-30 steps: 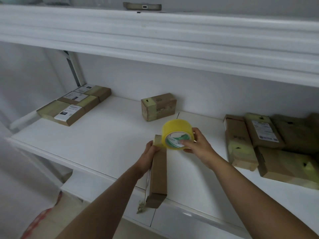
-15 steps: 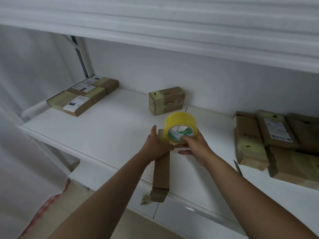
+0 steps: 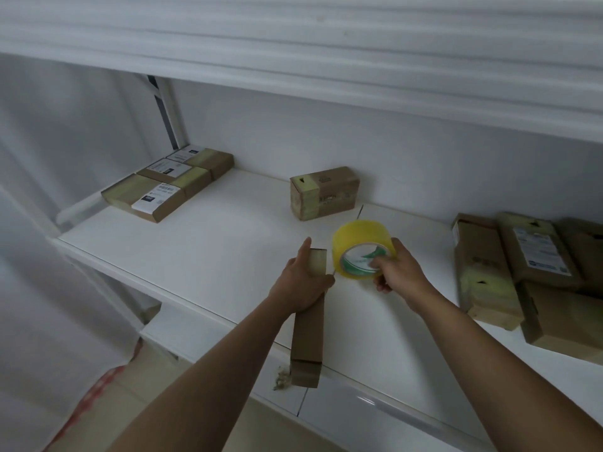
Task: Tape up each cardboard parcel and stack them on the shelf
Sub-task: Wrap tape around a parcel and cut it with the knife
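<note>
Taping the far end of a long parcel (image 3: 308, 324) at the shelf (image 3: 195, 243) front edge.

Left hand (image 3: 301, 282) grips the parcel's far end, thumb across the top; right hand (image 3: 396, 272) clasps the yellow tape roll (image 3: 360, 249) just right of that end. My read: keep the strip taut, press flat over the end flap, steady the overhanging near end. Parcel is slim matte brown cardboard, with a pale glossy tape patch. Roll is a smooth translucent ring. Taped parcels (image 3: 169, 184) lie well left of it.
</note>
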The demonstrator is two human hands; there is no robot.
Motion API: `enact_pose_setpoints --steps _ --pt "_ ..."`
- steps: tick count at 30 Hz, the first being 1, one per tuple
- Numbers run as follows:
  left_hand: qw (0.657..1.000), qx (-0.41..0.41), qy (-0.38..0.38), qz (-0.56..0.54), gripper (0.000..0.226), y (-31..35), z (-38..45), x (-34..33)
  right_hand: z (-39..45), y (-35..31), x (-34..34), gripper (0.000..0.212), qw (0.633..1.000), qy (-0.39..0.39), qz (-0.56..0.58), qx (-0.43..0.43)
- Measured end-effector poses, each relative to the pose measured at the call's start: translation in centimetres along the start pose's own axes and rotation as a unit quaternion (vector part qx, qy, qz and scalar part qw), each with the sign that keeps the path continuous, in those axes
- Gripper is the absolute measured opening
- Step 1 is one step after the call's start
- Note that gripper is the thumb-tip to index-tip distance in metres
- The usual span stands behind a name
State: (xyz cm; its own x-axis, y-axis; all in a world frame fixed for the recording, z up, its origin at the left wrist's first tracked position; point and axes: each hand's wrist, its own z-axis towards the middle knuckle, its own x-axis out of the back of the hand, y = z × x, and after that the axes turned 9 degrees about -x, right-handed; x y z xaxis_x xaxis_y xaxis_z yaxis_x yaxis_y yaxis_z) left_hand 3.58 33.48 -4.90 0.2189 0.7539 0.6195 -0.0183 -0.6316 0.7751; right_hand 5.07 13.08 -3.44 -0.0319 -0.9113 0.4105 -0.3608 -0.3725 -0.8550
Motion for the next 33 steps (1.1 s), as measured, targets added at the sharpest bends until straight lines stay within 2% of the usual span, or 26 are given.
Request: enact_pose_setpoints --steps 5,8,10,15,19,22,27,33 --pt "0.999 -0.014 -0.010 0.047 0.092 0.2 0.2 -0.3 -0.1 1.7 0.6 0.020 1.000 -0.009 -0.013 -0.021" --pt "0.992 -0.024 -0.030 0.118 0.091 0.3 0.1 0.2 -0.1 1.9 0.1 0.020 1.000 -0.012 -0.017 -0.019" --pt "0.978 -0.040 -0.041 0.200 0.089 0.2 0.2 0.4 -0.1 1.9 -0.1 0.020 1.000 -0.009 -0.019 -0.018" --pt "0.915 -0.133 -0.071 0.374 0.081 0.5 1.2 0.5 -0.3 2.1 -0.1 0.022 0.999 -0.003 -0.042 -0.005" --pt "0.917 -0.107 -0.077 0.377 0.078 1.1 2.0 -0.5 -0.3 2.1 -0.2 0.023 0.999 -0.003 -0.054 0.002" --pt "0.937 -0.069 -0.057 0.337 0.078 1.9 1.9 -1.4 -0.3 2.4 -0.4 0.024 0.998 -0.003 -0.059 -0.002" --pt "0.945 -0.084 -0.093 0.302 0.094 0.2 3.1 -0.5 -0.2 3.1 -1.3 0.027 0.998 -0.027 -0.064 -0.006" --pt "0.952 -0.083 -0.109 0.275 0.099 0.2 3.1 -0.3 1.1 5.0 -2.7 0.039 0.995 -0.057 -0.081 -0.009"
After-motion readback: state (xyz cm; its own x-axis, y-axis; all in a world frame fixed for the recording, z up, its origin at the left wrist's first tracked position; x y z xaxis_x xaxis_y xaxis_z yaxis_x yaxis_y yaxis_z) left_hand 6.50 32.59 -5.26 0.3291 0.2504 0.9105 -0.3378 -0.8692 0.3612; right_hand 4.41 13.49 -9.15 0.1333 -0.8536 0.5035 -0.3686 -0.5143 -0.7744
